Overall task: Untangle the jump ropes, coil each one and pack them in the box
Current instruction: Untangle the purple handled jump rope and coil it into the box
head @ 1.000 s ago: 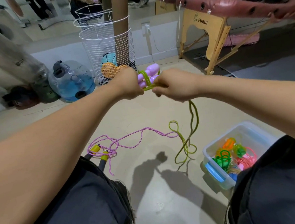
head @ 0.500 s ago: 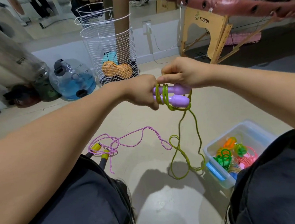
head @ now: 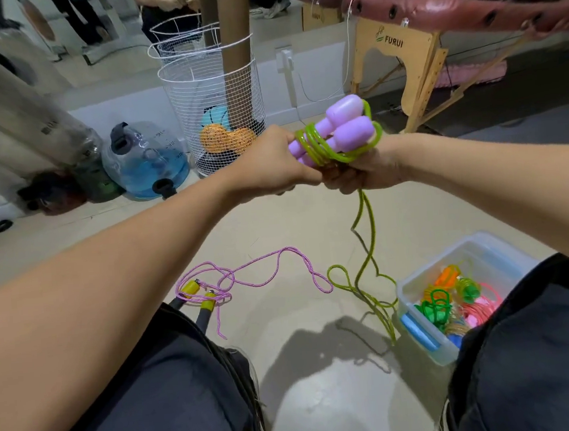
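I've got the left hand (head: 268, 167) gripping the thin ends of the two lilac plastic handles (head: 341, 128), fingers curled tight round them, while the right hand (head: 363, 170) sits just below and beside, fingers closed on the translucent green plastic rope (head: 368, 242) where it leaves the bundle. Several green turns are already wound round the paired handles, but a good length is left: it hangs from the right hand to the floor and lies in loose loops just beside the clear plastic box (head: 418, 310). So this rope looks approx. a third coiled, by my judgement, w/ the tail left to wind and tuck. The box sits by my right knee and already holds a few bundled ropes in orange, green, pink and blue, so part of the packing is done. The pink braided rope with yellow-and-black handles (head: 240, 277) lies uncoiled on the floor near my left knee, its far loop close to the green one; can't tell if they cross. It's untouched: needs coiling and packing after the green.
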